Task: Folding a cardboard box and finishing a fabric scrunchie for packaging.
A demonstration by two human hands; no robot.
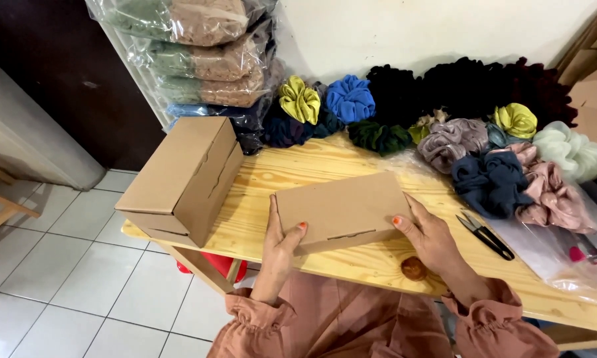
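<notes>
A closed brown cardboard box is held above the near edge of the wooden table, gripped at its left end by the left hand and at its right end by the right hand, fingers wrapped around the edges. The grip is placed only at the ends, so the box could slip or tilt if pressure is uneven. A second, taller box overhangs the table's left corner and could be knocked to the floor. Black scissors lie just beside the right wrist and could be struck.
</notes>
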